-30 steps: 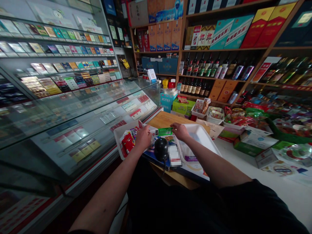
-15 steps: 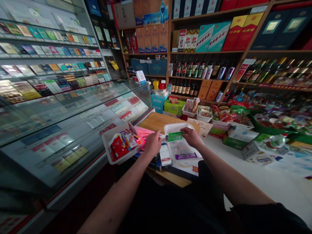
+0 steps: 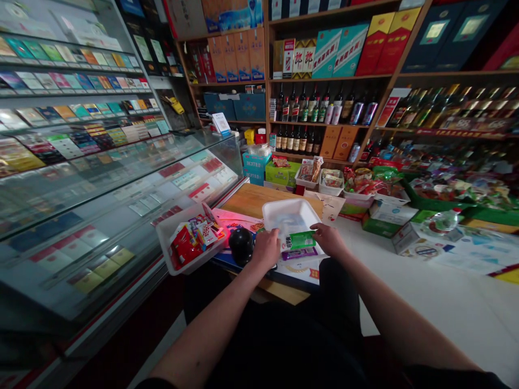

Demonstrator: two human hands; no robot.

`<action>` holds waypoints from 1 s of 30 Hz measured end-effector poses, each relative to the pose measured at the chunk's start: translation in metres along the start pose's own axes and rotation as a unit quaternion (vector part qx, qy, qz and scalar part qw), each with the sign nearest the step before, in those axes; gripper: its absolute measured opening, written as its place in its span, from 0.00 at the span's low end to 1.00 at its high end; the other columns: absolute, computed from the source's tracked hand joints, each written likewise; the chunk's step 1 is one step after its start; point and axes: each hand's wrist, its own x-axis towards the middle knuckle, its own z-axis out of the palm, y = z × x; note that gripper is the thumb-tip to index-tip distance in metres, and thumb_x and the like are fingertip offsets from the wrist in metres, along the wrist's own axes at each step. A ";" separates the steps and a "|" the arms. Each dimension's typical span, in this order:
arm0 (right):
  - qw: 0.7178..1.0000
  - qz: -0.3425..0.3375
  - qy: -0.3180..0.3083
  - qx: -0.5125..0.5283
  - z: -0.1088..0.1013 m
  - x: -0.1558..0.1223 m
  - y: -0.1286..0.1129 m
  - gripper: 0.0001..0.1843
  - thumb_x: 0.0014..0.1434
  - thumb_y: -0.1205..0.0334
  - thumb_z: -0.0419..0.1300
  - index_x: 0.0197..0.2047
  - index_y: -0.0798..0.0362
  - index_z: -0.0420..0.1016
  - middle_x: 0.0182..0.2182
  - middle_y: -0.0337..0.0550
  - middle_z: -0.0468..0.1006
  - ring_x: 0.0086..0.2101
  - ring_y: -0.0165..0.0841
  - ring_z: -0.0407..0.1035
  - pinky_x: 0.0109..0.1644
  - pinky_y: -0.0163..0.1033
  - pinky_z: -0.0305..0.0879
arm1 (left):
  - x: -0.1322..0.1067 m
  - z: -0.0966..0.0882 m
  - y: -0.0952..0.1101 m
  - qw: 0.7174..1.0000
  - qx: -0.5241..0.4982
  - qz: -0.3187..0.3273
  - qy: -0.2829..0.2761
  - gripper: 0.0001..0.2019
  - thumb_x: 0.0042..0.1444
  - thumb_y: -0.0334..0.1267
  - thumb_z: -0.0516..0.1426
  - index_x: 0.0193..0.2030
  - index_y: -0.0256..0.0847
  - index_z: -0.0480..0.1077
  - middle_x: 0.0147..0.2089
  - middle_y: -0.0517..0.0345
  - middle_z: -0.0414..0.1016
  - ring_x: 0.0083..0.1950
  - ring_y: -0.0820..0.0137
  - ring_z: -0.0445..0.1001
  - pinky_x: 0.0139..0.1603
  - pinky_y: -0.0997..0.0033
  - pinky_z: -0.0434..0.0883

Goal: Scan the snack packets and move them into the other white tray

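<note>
Stretched between my two hands is a green snack packet [image 3: 300,240] with a whitish left end. My left hand [image 3: 267,248] is closed on that left end, and my right hand [image 3: 329,240] pinches the right end. Under the packet stands a white plastic tray [image 3: 271,212]. A purple wrapped snack bar [image 3: 300,253] lies in its near part, partly covered by the green packet. Just left of my left hand sits a black rounded device [image 3: 241,246], with a pink-red glow beside it.
At the left, a white bin [image 3: 166,243] holds red and colourful snack packs [image 3: 193,240]. The glass display counter [image 3: 121,189] runs along the left side. Beyond the wooden tabletop [image 3: 247,200] stand snack boxes [image 3: 279,173]; bottle shelves [image 3: 324,78] rise behind.
Both hands have carried the green packet right and nearer to me, over the purple bar. The black device has come into sight; the phone-like item by my left hand is now hidden.
</note>
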 end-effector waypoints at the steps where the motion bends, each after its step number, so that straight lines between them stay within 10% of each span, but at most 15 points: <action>1: 1.000 -0.007 -0.010 -0.012 0.001 -0.002 0.002 0.18 0.60 0.67 0.60 0.53 0.50 0.79 0.37 0.41 0.85 0.39 0.36 0.78 0.46 0.37 0.67 | -0.001 0.002 0.002 1.000 0.001 0.004 -0.001 0.18 0.65 0.32 0.52 0.60 0.37 0.71 0.45 0.44 0.81 0.50 0.58 0.78 0.56 0.58 0.70; 14: 0.999 -0.038 0.019 -0.015 0.019 -0.028 -0.017 0.17 0.64 0.60 0.57 0.54 0.51 0.78 0.46 0.45 0.85 0.47 0.41 0.79 0.54 0.44 0.70 | -0.038 -0.031 -0.012 0.997 -0.072 -0.003 0.032 0.12 0.64 0.35 0.56 0.51 0.42 0.77 0.43 0.49 0.83 0.48 0.60 0.79 0.55 0.61 0.71; 24: 0.996 -0.079 0.011 0.039 0.028 -0.039 -0.066 0.15 0.63 0.58 0.57 0.51 0.49 0.78 0.45 0.45 0.85 0.47 0.41 0.79 0.54 0.45 0.71 | -0.082 -0.061 -0.109 0.977 -0.022 -0.142 0.154 0.12 0.65 0.38 0.55 0.52 0.42 0.75 0.49 0.49 0.81 0.54 0.59 0.76 0.61 0.58 0.69; 30: 0.993 -0.103 0.005 0.063 0.035 -0.043 -0.092 0.14 0.63 0.59 0.57 0.50 0.49 0.77 0.45 0.45 0.85 0.47 0.40 0.79 0.55 0.45 0.70 | -0.077 -0.073 -0.175 0.970 0.087 -0.198 0.111 0.23 0.62 0.35 0.55 0.65 0.39 0.68 0.66 0.44 0.72 0.68 0.50 0.65 0.70 0.49 0.58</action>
